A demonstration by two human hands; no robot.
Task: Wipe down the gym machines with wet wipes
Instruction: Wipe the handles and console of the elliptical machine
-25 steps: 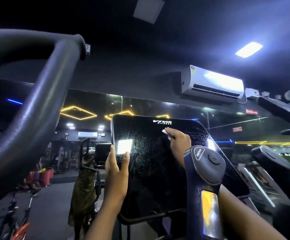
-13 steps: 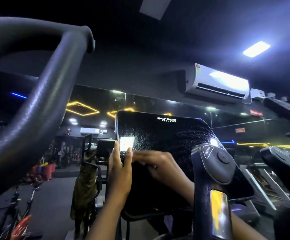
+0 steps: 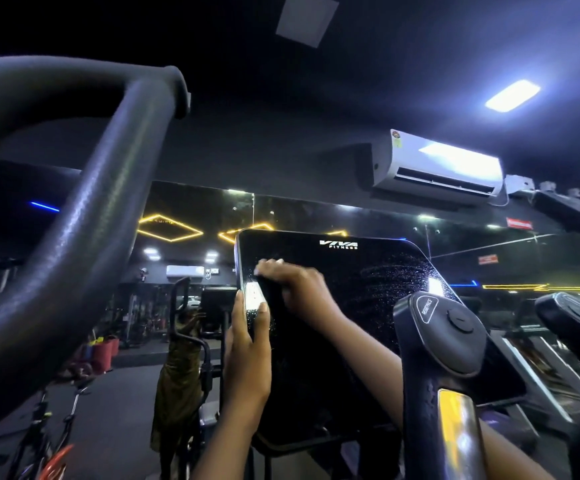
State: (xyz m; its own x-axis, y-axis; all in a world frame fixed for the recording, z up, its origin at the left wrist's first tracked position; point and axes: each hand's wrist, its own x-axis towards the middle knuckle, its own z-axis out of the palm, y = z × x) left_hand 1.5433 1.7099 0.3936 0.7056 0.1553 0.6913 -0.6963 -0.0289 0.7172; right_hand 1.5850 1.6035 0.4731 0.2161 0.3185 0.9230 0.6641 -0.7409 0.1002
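A black glossy console screen (image 3: 361, 306) with a white logo stands in front of me, streaked with wet droplets on its right half. My left hand (image 3: 248, 351) grips the screen's left edge, thumb on the front. My right hand (image 3: 299, 289) presses on the upper left of the screen, fingers curled over a wipe (image 3: 262, 266); only a pale bit of it shows at my fingertips.
A thick dark handlebar (image 3: 74, 244) arches across the left foreground. A black handle with a round dial (image 3: 451, 337) rises at the right, in front of my right forearm. More machines (image 3: 572, 327) stand at the far right; an air conditioner (image 3: 437, 168) hangs above.
My right hand swept from the screen's top centre down to the left, then up to the upper left corner. My left hand kept its grip on the left edge.
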